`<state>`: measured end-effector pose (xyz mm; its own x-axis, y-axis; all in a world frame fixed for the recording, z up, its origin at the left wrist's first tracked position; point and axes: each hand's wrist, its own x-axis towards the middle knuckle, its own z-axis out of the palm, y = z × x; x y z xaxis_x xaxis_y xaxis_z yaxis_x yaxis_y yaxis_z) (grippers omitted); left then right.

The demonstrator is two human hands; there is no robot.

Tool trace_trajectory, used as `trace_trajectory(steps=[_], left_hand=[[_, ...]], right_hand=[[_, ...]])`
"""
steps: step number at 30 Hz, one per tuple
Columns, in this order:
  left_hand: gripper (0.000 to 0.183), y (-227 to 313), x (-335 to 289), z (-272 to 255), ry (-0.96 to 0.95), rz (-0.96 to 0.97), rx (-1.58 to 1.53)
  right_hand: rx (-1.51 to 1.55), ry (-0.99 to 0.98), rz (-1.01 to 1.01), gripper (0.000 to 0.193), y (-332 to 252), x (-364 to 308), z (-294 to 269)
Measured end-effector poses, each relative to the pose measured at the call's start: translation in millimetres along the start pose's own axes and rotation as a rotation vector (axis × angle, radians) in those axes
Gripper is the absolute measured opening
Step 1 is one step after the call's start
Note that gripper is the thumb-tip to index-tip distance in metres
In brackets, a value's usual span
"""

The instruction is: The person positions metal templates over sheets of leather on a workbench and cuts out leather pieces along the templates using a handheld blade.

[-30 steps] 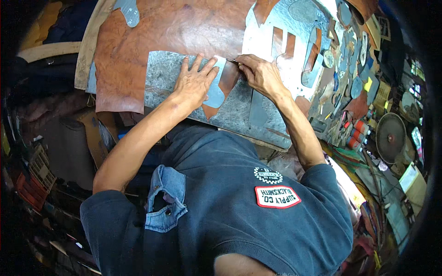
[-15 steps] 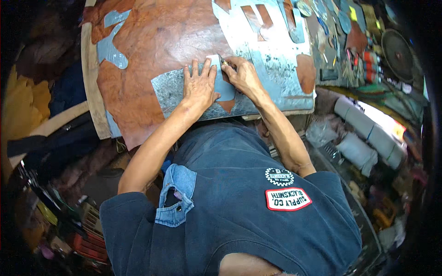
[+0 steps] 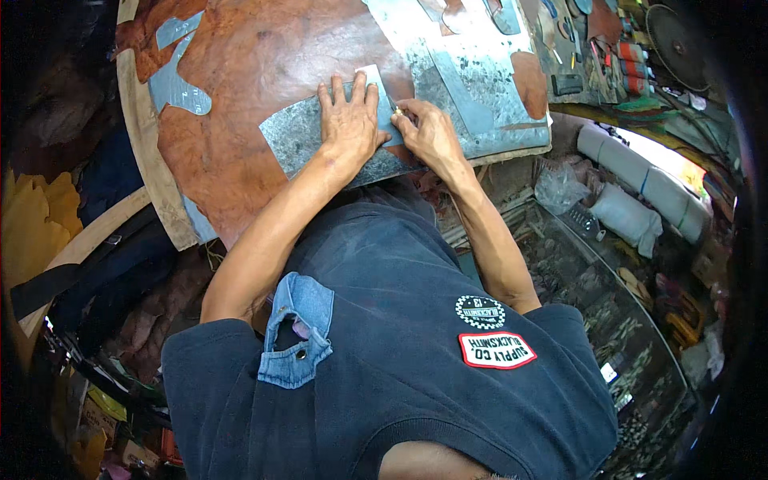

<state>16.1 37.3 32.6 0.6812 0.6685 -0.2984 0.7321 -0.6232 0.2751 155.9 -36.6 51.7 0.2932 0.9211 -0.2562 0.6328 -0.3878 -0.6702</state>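
Note:
My left hand [image 3: 350,120] lies flat with its fingers spread, pressing on a flat blue-grey pattern piece [image 3: 386,108]. Under that piece is a mottled grey metal sheet [image 3: 290,132], near the front edge of the work surface. My right hand [image 3: 430,138] is closed around a small tool [image 3: 398,112] with a brass-coloured end, held against the right edge of the pattern piece. Fingers cover most of the tool, so its kind cannot be made out. A large brown leather hide [image 3: 216,152] spreads out to the left and beyond.
Another grey pattern piece [image 3: 178,84] rests on the hide at the left. More grey pieces [image 3: 464,100] and a brown leather scrap [image 3: 528,84] lie to the right. Farther right are tools and red spools [image 3: 634,68]. White rolls [image 3: 640,164] lie beside a glass-topped case [image 3: 592,280].
The view has shifted, with the bench now higher in the picture. My right hand has come nearer to me along the pattern piece's edge. My left hand still presses on the piece.

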Motion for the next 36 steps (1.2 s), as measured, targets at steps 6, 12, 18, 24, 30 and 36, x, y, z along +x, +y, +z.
trace_trajectory(steps=[6, 12, 18, 24, 30, 36], left_hand=[[0.089, 1.3, 1.6, -1.2, 0.015, 0.004, 0.011], [0.091, 2.2, 1.7, 2.6, 0.023, -0.003, 0.024], [0.091, 3.2, -0.6, -1.2, 0.003, -0.009, 0.043], [0.089, -0.1, -0.4, 2.5, 0.012, -0.014, 0.036], [0.089, 1.3, 0.3, 2.5, 0.008, -0.013, 0.053], [0.087, 0.6, 0.2, 4.5, 0.047, 0.005, 0.045]], right_hand=[[-0.038, -0.054, 0.049, 0.033, -2.2, -16.8, -8.1], [-0.056, -0.081, 0.011, 0.030, -0.8, -15.6, -14.0], [-0.280, -0.123, -0.132, 0.026, 17.5, -9.8, -30.2], [-0.315, -0.178, -0.062, 0.027, 24.0, -15.5, -43.8], [-0.285, -0.135, -0.068, 0.026, 31.9, -24.5, -42.6], [-0.226, -0.062, -0.069, 0.026, 37.3, -35.5, -33.5]])
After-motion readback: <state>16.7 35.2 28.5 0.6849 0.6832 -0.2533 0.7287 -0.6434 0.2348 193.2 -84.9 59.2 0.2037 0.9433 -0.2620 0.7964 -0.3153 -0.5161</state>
